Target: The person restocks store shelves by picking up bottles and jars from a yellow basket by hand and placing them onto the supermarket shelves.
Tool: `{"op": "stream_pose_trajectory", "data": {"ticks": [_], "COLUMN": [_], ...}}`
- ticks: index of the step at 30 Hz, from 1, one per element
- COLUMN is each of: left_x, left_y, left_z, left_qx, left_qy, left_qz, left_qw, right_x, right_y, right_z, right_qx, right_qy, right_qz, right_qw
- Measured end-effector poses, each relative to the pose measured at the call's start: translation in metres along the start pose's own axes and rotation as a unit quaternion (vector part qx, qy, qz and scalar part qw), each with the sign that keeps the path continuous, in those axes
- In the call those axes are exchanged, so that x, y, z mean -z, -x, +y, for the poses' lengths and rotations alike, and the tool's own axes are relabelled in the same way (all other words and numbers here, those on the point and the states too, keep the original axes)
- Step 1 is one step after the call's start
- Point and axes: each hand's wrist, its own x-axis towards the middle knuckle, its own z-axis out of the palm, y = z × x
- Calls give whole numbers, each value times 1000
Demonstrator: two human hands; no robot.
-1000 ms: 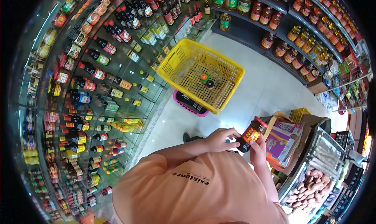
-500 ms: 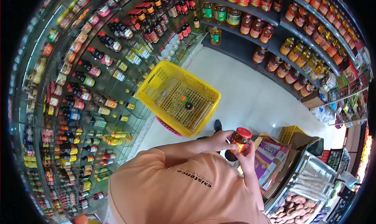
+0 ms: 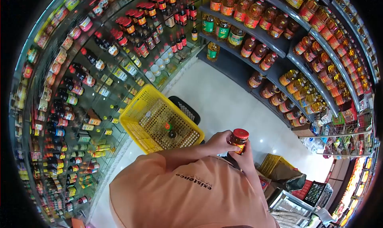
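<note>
I hold a glass jar (image 3: 240,139) with a red lid and a red-yellow label in front of my chest. My left hand (image 3: 222,142) grips it from the left side, fingers curled round the glass. Wrapped round its lower right side is my right hand (image 3: 242,157). The lid faces up toward the camera, and its contents look dark. A yellow plastic basket (image 3: 133,134) with a perforated bottom stands to the left of my hands. Inside lie a couple of dark bottles (image 3: 172,134), one showing a green and orange top.
Glass shelves (image 3: 119,78) packed with sauce bottles and jars curve along the left. Grey shelves (image 3: 275,44) of cooking oil line the back and right. A black basket-like item (image 3: 185,109) sits beyond the yellow basket. A yellow crate (image 3: 271,164) and produce display (image 3: 291,206) stand at lower right.
The view has shifted, so the yellow basket appears lower and further left, with the black item now visible behind it. Both hands still hold the jar.
</note>
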Motion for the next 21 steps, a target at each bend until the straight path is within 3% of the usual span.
{"op": "stream_pose_trajectory", "data": {"ticks": [4,8,13,15,16,17,18,19,21], "left_x": [16,21,42,54,61,73,84,93,102], "left_y": [-53,-106,-178,-205,-213,-216,-213,-212,-184], "left_z": [-2,6,-10,-49,-89,-118,-160,-255,-255], "left_qx": [6,-29,-39,31,-18,50,110,47,138], "left_qy": [-47,41,54,-28,-18,-57,-49,-20,109], "left_qz": [26,47,97,223,285,334,361,424,461], "left_qw": [999,998,993,974,958,940,925,904,870], "right_x": [16,54,110,135,146,157,168,182,202], "right_y": [-60,-121,-214,-249,-265,-281,-294,-310,-347], "right_z": [-26,-24,-1,-5,-7,-20,-36,-43,-28], "right_qx": [0,-11,-55,-48,-49,-62,-79,-89,-103], "right_qy": [58,53,-23,-32,-45,-79,-111,-107,-119], "right_qz": [-11,-55,-131,-143,-146,-160,-175,-191,-194], "right_qw": [998,997,990,988,987,982,975,972,968]}}
